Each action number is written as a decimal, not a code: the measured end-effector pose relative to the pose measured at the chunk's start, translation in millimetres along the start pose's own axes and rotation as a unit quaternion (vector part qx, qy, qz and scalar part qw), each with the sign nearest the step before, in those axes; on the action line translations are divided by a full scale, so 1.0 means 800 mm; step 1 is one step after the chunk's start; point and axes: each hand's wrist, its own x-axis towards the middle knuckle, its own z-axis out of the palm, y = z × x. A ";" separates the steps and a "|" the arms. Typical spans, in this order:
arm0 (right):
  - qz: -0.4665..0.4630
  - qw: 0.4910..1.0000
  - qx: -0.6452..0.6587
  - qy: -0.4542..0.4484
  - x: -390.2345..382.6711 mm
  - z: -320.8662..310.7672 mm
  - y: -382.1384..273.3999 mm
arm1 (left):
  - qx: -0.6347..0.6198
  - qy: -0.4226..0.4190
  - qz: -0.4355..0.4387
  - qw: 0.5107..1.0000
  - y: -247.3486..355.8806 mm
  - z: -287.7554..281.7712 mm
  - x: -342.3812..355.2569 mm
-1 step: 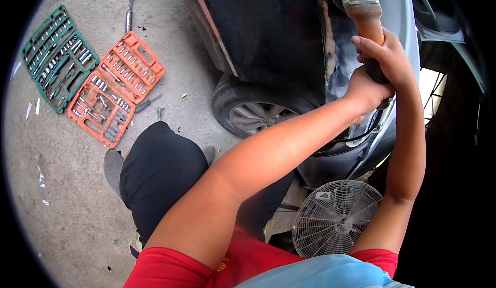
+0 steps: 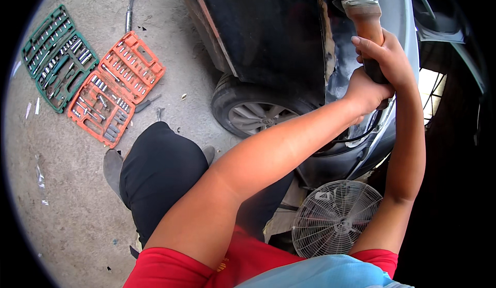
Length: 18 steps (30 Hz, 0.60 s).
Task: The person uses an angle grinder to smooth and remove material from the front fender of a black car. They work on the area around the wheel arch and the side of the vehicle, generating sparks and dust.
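Okay, both hands on the grinder, grip closed. Right hand wraps the body, thumb across it; left hand is clamped just below, around the dark rear end. Grinder sits top right, metal head up, at the car's scraped corner beside the black panel. Disc contact: can't tell. Wheel is left of the left forearm. Round wire-cage fan stands between the arms. Floor left: open green case, open orange case, both full of sockets; hammer just above the orange one.
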 end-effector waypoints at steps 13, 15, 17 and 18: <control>0.008 1.000 -0.009 0.005 -0.012 0.006 0.004 | -0.002 -0.006 -0.018 1.000 -0.011 -0.002 -0.008; 0.003 1.000 -0.020 0.007 -0.007 0.008 -0.001 | 0.007 -0.018 -0.023 1.000 -0.006 -0.007 -0.005; 0.006 1.000 -0.016 -0.001 -0.008 0.007 0.000 | 0.005 -0.022 -0.024 0.999 -0.006 -0.009 -0.004; 0.007 1.000 -0.015 -0.006 -0.007 0.006 0.001 | -0.001 -0.015 -0.025 1.000 -0.008 -0.006 -0.007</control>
